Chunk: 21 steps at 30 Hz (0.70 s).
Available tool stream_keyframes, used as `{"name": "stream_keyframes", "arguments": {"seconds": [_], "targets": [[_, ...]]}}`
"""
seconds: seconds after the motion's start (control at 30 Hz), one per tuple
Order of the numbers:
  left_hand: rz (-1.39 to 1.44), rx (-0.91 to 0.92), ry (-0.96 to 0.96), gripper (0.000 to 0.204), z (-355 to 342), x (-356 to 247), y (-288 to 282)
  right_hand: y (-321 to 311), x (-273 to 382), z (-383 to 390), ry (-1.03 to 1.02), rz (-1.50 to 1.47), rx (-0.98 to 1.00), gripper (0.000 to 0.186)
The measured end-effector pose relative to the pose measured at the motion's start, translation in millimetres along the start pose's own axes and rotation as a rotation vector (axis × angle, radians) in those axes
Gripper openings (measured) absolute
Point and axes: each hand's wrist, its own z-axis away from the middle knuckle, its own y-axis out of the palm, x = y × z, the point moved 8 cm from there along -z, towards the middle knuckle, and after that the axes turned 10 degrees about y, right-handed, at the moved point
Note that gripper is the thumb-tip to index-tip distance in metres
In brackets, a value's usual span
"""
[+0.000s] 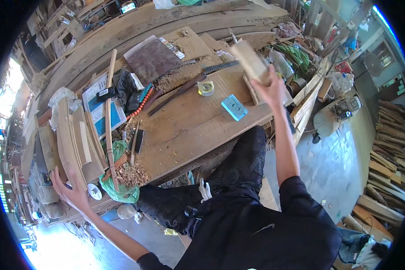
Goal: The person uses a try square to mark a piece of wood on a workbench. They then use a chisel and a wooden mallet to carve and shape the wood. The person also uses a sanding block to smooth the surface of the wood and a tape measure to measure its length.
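Note:
My right hand (271,90) is closed round one end of a pale wooden block (250,59), lifted above the right part of the workbench (184,135). Motion blurs the block slightly. Below it, partly covered, lies another wooden piece (252,90). My left hand (74,194) is open with fingers spread, beside the lower ends of several upright wooden boards (67,139) at the bench's left end; whether it touches them I cannot tell. Between the hands, a light blue flat case (234,107) and a yellow tape roll (206,88) rest on the bench.
Wood shavings (137,175) heap near a green plastic bag (121,192) at the bench's front left. A long thin wooden strip (109,112) crosses blue and white packets. A brown sheet (153,60) lies at the back. Stacked planks (387,166) line the floor at right.

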Motion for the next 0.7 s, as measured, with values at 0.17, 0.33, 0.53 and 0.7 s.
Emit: {"name": "stream_keyframes", "arguments": {"seconds": [0.17,0.33,0.53,0.7], "targets": [[-0.053,0.187,-0.110,0.070,17.5,82.8,38.4,-4.8,-108.0,-71.1,0.306,0.211,-0.072,0.107],[0.101,0.383,-0.347,0.082,33.6,115.2,81.2,24.2,-146.5,-81.1,0.314,0.321,0.060,0.105],[0.396,0.388,-0.405,0.087,34.7,118.0,97.6,39.5,-132.1,-73.5,0.295,0.300,0.055,0.103],[0.156,0.428,-0.277,0.089,15.3,59.6,113.1,37.7,-144.8,-91.1,0.132,0.206,0.086,0.093]]}}
